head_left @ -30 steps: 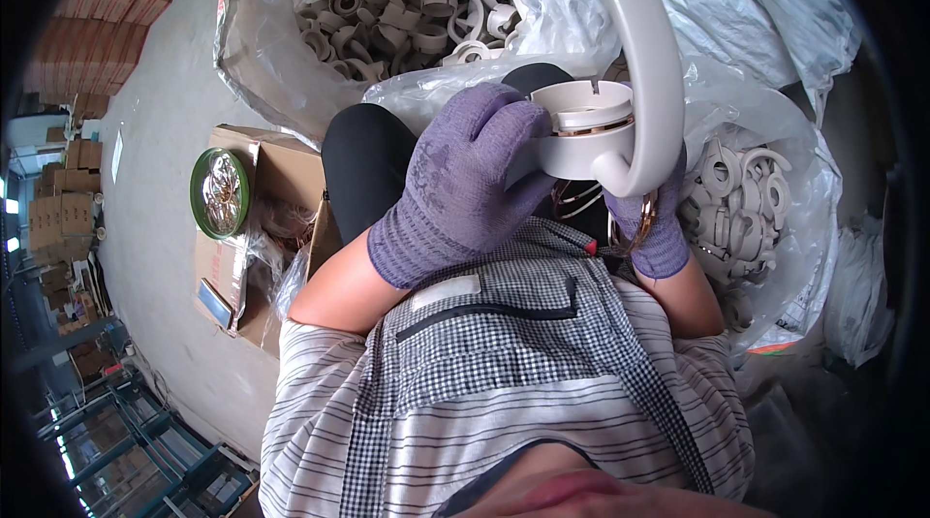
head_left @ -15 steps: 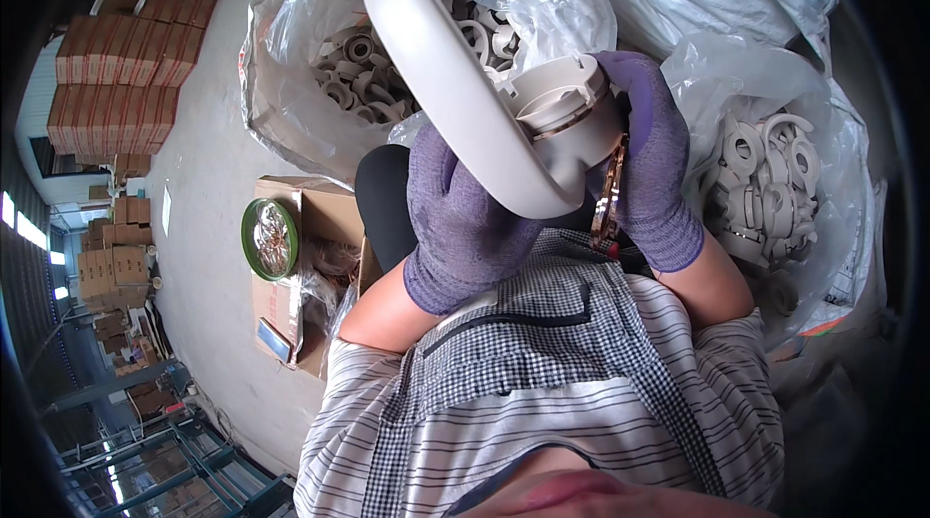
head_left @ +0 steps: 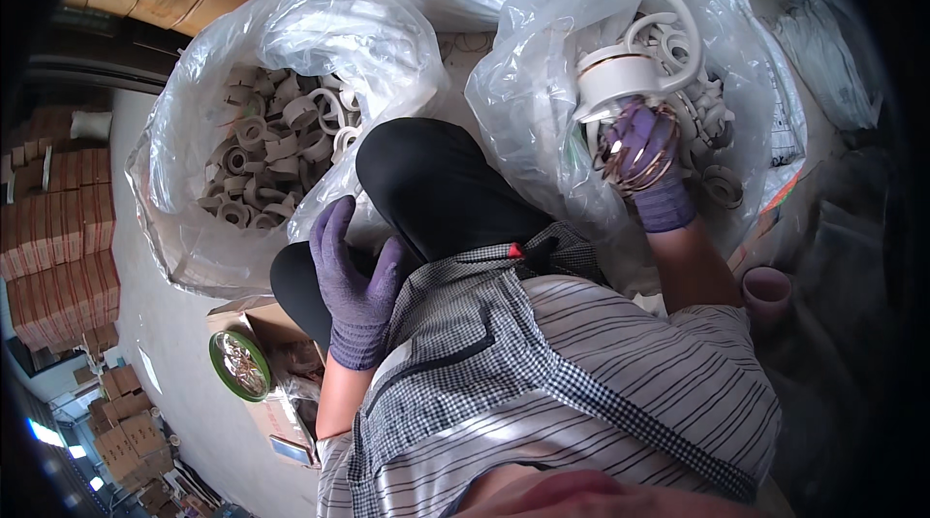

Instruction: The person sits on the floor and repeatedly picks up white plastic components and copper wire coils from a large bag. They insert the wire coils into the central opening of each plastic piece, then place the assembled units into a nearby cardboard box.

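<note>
Ahead and left of the left hand (head_left: 356, 290), the left bag (head_left: 397, 48) gapes open, leaving a way down to the grey parts (head_left: 291, 135) past its crumpled rim. The raised black-clad knee (head_left: 417, 164) stands between both hands, blocking a low straight crossing. Behind and left of the left hand, a carton (head_left: 260, 321) and green dish (head_left: 215, 369) take up room. Plastic film of the right bag (head_left: 528, 62) walls the right hand's (head_left: 655, 150) left; a curved-handled piece (head_left: 620, 79) fills the space just ahead.
</note>
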### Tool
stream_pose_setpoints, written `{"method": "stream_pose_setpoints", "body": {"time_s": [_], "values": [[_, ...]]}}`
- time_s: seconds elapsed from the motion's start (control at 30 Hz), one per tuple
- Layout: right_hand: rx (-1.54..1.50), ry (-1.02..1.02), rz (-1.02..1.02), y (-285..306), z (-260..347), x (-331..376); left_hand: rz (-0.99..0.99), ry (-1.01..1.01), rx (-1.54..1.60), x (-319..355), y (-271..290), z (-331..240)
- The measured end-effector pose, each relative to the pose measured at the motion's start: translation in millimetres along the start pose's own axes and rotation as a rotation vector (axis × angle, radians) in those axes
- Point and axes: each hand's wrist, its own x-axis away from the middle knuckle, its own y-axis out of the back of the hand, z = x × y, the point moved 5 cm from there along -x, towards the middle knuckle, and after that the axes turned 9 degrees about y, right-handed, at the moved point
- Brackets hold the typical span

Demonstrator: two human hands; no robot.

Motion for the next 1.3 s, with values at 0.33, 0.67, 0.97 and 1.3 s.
{"method": "stream_pose_setpoints", "body": {"time_s": [0.33, 0.67, 0.97, 1.3], "values": [[-1.325, -0.416, -0.405, 4.9, -1.0, -22.8, -0.002, -0.003, 0.004, -1.8, -8.1, 12.6], [-0.914, -0.520, 0.283, -134.2, 184.6, -58.6, 0.048, 0.492, -0.467, -98.3, 58.6, 250.2], [-0.640, -0.437, 0.308, -146.7, 176.5, -57.0, 0.174, 0.413, -0.595, -249.7, -46.5, 359.5], [-0.574, -0.480, 0.302, -147.6, 180.8, -72.4, 0.119, 0.466, -0.729, -281.3, -68.4, 431.3]]}}
